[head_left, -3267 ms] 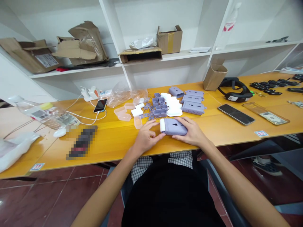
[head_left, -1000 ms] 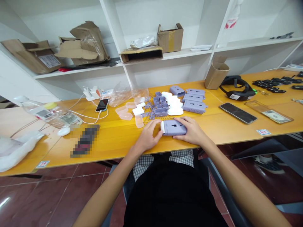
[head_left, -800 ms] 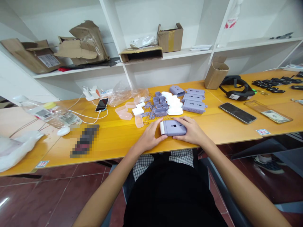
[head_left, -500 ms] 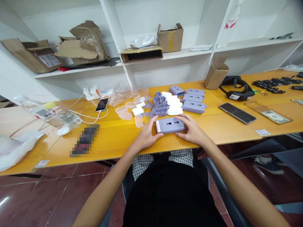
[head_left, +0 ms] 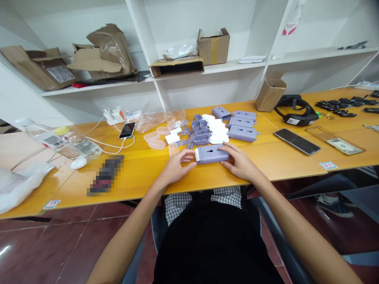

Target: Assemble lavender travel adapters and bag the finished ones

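Observation:
A purple plastic case (head_left: 212,154) with dark slots on top and a white end piece (head_left: 197,155) lies on its side near the table's front edge. My right hand (head_left: 239,162) grips its right end between thumb and fingers. Just off the white end, my left hand (head_left: 178,167) is open, thumb and fingers apart with nothing between them. Behind the case are small purple cups (head_left: 201,139), white plastic pieces (head_left: 217,128) and thin purple parts (head_left: 185,136). Several similar purple cases (head_left: 242,132) lie farther right, and translucent pinkish cups (head_left: 155,141) sit to the left.
A phone on a cable (head_left: 127,130), plastic bottles (head_left: 74,144) and a pixelated dark item (head_left: 106,175) are on the left. Rightward lie another phone (head_left: 297,141), a clear phone case (head_left: 336,141) and a black headset (head_left: 297,112). Shelves with cardboard boxes (head_left: 213,48) rise behind.
My left hand has let go of the case's white end and moved slightly left, its fingers opening. The case has shifted a little left and away from me, with my right hand still on it.

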The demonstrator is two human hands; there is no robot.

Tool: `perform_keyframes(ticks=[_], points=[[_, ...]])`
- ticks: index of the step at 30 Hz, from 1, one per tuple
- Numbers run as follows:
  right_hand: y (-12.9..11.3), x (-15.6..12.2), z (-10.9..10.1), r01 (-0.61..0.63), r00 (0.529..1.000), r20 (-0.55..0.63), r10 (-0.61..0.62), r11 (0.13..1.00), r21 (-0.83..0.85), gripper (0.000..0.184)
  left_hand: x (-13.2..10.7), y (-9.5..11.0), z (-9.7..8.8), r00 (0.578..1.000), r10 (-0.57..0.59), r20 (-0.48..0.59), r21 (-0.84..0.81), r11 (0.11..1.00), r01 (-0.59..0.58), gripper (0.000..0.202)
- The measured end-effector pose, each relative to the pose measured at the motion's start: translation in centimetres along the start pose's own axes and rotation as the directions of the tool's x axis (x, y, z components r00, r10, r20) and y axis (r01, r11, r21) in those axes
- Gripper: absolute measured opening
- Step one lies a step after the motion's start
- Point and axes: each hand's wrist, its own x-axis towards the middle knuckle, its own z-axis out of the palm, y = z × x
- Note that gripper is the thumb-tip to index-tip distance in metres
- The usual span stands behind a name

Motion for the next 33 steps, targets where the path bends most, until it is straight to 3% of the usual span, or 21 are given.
perform_keyframes(ticks=[5, 9, 12, 16, 18, 20, 24, 27, 30, 33], points=[[-0.3, 0.1, -0.2, -0.012, 1.0, 0.002, 0.012, 1.0, 0.004, 0.052, 0.0, 0.6, -3.6, 0.986, 0.01, -0.167, 0.035, 0.999, -0.004, 0.025], [-0.2, -0.1, -0.2, -0.012, 1.0, -0.002, 0.012, 0.999, -0.049, 0.067, -0.3, 0.5, -6.5, 0.942, 0.042, -0.333, 0.18, 0.983, 0.019, 0.021], [0.2, -0.6, 0.1, -0.009, 1.0, -0.008, 0.008, 0.985, -0.173, 0.083, -1.0, 0.8, -7.3, 0.96, 0.024, -0.28, 0.301, 0.951, 0.064, 0.021], [0.7, -1.2, 0.7, -0.098, 0.995, -0.022, 0.097, 0.932, -0.35, 0.088, -2.4, 1.2, -5.7, 0.999, 0.04, -0.018, 0.474, 0.88, -0.027, 0.032], [0.7, -1.3, 0.9, -0.143, 0.987, 0.005, 0.159, 0.902, -0.408, 0.086, -2.9, 1.1, -4.3, 0.992, 0.056, 0.114, 0.526, 0.843, -0.108, 0.044], [0.4, -1.2, 0.8, -0.172, 0.972, 0.065, 0.225, 0.874, -0.454, 0.085, -3.1, 0.6, -3.1, 0.983, 0.051, 0.174, 0.6, 0.787, -0.147, 0.053], [-0.6, -0.9, 0.4, -0.218, 0.922, 0.163, 0.351, 0.82, -0.529, 0.086, -3.2, -0.2, -1.8, 0.979, 0.131, 0.153, 0.738, 0.644, -0.202, 0.048], [-1.2, -0.8, 0.0, -0.227, 0.903, 0.188, 0.387, 0.799, -0.557, 0.087, -3.3, -0.5, -1.5, 0.964, 0.231, 0.129, 0.718, 0.649, -0.252, 0.041], [-1.3, -0.8, -0.1, -0.219, 0.898, 0.203, 0.39, 0.798, -0.562, 0.088, -3.3, -0.7, -1.3, 0.977, 0.156, 0.144, 0.66, 0.72, -0.213, 0.042], [-1.2, -0.9, 0.0, -0.216, 0.906, 0.194, 0.377, 0.804, -0.554, 0.088, -3.1, -0.5, -1.3, 0.989, -0.003, 0.147, 0.695, 0.712, -0.101, 0.054]])
